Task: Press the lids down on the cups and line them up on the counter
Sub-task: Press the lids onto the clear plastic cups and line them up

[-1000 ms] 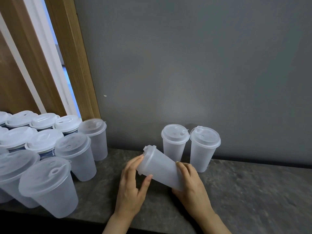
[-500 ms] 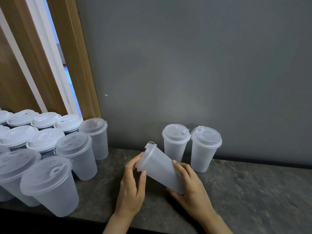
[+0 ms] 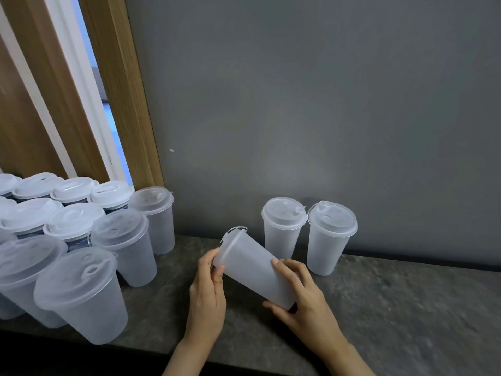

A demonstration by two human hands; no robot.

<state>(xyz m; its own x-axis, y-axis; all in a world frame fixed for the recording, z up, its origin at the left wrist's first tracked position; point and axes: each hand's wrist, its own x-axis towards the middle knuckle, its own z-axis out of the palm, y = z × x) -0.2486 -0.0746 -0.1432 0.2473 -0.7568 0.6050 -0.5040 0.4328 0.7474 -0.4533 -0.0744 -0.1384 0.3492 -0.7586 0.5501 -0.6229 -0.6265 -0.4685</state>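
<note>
A frosted plastic cup is held tilted above the counter, its lid pointing up and to the left. My left hand pinches the lid's rim with thumb and fingers. My right hand grips the cup's lower body and base. Two lidded cups stand side by side against the grey wall just behind. A crowd of several lidded cups stands at the left.
A grey wall rises right behind the counter. A wooden door frame stands at the back left. The counter's front edge runs under my wrists. The dark stone top extends to the right.
The held cup has tipped a little further, its lid end moving left and up. My left thumb and fingers have shifted along the lid's rim. The standing cups have not moved.
</note>
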